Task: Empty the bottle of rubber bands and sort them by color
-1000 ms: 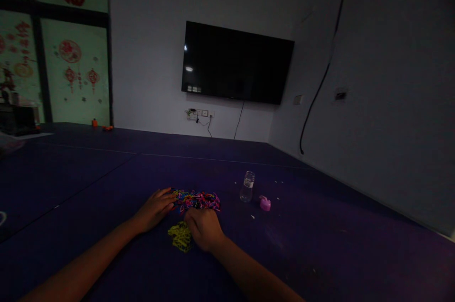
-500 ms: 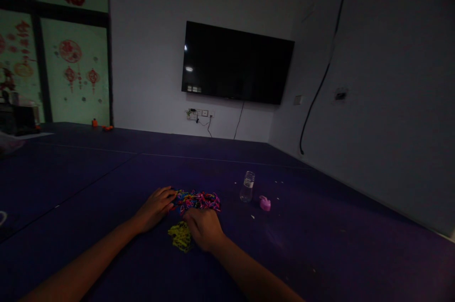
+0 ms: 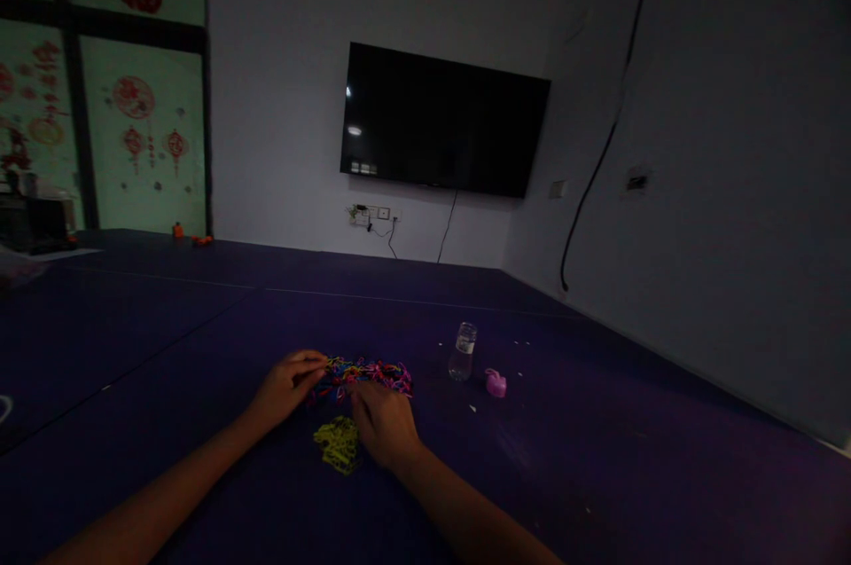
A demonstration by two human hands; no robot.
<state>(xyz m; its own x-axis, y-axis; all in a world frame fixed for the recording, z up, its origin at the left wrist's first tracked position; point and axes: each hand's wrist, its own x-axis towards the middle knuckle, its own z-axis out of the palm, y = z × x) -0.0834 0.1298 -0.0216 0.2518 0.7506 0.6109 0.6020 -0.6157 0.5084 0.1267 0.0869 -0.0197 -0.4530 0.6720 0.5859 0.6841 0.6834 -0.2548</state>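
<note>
A tangled heap of multicoloured thin loops, looking like rubber bands (image 3: pixel 376 372), lies on the dark purple tabletop. My left hand (image 3: pixel 289 383) is at the heap's left end, its fingertips touching the edge and its thumb a little apart below them. Over the front of the heap, my right hand (image 3: pixel 386 423) is bent down with fingers curled together; its fingertips are hidden, and whatever they hold cannot be made out. A smaller pile of yellow rubber bands (image 3: pixel 339 443) rests just left of my right hand, nearer to me.
A clear bottle (image 3: pixel 463 352) stands uncapped right of the heap, with a pink cap (image 3: pixel 495 383) beside it. Small white scraps (image 3: pixel 472 409) dot the table (image 3: pixel 598 441). Orange objects (image 3: pixel 201 240) sit at the far left edge. A television (image 3: pixel 442 117) hangs on the wall.
My left hand has lifted slightly and its thumb now shows apart from the fingers. My right hand has shifted a little to the right over the heap. The yellow pile looks the same.
</note>
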